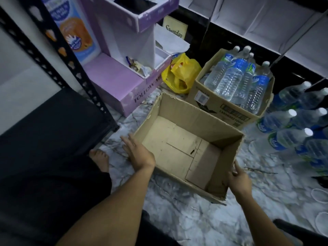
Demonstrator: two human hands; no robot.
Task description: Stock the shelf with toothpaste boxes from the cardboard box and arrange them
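Observation:
An open cardboard box (200,110) stands on the marble floor in the middle of the view. Its inside shows only bare cardboard; no toothpaste boxes are in sight. My left hand (136,153) lies flat with straight fingers against the box's left outer wall. My right hand (238,178) grips the box's near right corner, thumb over the rim. The black metal shelf (53,121) stands at the left, its dark board showing nothing on it.
A purple display carton (113,80) stands behind the box at the left. A yellow plastic bag (181,73) and a carton of water bottles (236,82) sit behind it. More water bottles (291,132) lie at the right. My bare foot (99,158) rests beside the shelf.

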